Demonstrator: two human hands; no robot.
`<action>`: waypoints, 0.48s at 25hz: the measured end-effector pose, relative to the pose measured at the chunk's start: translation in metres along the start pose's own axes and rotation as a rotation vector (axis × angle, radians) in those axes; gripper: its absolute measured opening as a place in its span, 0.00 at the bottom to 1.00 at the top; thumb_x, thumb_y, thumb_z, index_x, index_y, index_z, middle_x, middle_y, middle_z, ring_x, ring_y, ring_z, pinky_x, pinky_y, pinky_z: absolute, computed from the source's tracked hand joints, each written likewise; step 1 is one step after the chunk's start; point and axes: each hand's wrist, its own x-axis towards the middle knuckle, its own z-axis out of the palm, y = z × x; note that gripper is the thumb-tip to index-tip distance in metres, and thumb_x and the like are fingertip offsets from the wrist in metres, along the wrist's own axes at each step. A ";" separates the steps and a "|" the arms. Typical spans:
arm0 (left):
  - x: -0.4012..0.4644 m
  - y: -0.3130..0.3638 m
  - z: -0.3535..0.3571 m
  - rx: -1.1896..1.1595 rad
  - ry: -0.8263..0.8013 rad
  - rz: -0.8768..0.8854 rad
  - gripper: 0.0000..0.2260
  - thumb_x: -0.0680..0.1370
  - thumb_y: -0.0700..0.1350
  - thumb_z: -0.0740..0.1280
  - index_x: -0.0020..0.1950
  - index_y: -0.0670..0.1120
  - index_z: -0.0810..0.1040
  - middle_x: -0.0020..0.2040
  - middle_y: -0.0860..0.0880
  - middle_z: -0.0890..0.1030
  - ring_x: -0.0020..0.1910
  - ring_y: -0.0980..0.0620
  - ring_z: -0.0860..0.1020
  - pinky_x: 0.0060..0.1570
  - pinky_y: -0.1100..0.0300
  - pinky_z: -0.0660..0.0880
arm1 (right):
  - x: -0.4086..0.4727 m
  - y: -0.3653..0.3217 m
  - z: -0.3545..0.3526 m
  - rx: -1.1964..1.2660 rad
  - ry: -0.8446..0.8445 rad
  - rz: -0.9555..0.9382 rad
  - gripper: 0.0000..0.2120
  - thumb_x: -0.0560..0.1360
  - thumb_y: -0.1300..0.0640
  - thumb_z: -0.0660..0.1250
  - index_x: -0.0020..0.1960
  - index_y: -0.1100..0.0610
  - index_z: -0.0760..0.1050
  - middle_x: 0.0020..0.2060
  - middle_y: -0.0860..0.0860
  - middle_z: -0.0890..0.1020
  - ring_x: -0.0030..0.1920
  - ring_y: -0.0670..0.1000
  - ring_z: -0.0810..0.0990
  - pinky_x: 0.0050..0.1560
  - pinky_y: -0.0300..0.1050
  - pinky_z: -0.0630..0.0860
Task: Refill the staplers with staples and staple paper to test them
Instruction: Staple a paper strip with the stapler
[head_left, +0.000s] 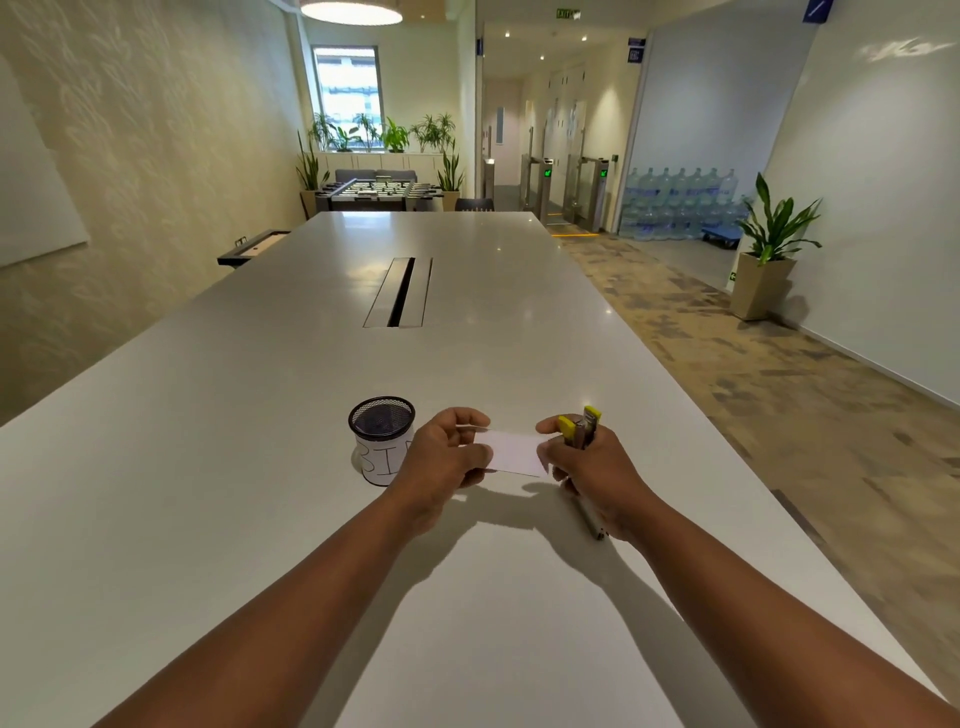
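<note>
A small white slip of paper (511, 451) is held a little above the table between both hands. My left hand (447, 457) pinches its left edge. My right hand (597, 467) grips a yellow and grey stapler (579, 428) upright, with the yellow jaw at the paper's right edge and the thumb on the jaw. A thin dark metal piece (592, 519) pokes out below my right hand; I cannot tell whether it is part of the stapler. No staples are visible.
A black mesh cup (382, 439) with a white label reading "BIN" stands just left of my left hand. The long white table (311, 395) has a cable slot (399, 292) in its middle. The table's right edge runs close to my right arm.
</note>
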 end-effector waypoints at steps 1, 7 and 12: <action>-0.001 0.000 -0.001 0.016 -0.017 -0.019 0.14 0.73 0.31 0.70 0.51 0.48 0.82 0.41 0.50 0.80 0.37 0.52 0.80 0.36 0.61 0.78 | 0.000 0.000 0.001 0.028 0.022 0.001 0.10 0.73 0.59 0.72 0.54 0.52 0.79 0.31 0.47 0.78 0.29 0.48 0.71 0.29 0.40 0.68; 0.002 0.002 0.001 -0.082 0.173 -0.027 0.09 0.76 0.34 0.71 0.47 0.48 0.85 0.41 0.51 0.85 0.42 0.53 0.81 0.40 0.61 0.80 | -0.008 0.003 0.005 0.125 0.023 0.077 0.22 0.71 0.31 0.69 0.54 0.44 0.69 0.32 0.48 0.71 0.25 0.46 0.63 0.24 0.39 0.63; 0.003 0.008 0.004 -0.212 0.239 0.010 0.10 0.77 0.35 0.70 0.50 0.50 0.84 0.46 0.46 0.81 0.49 0.49 0.82 0.38 0.61 0.81 | -0.019 0.007 0.016 0.175 -0.132 0.098 0.16 0.74 0.37 0.70 0.53 0.47 0.76 0.40 0.48 0.80 0.31 0.48 0.76 0.32 0.42 0.72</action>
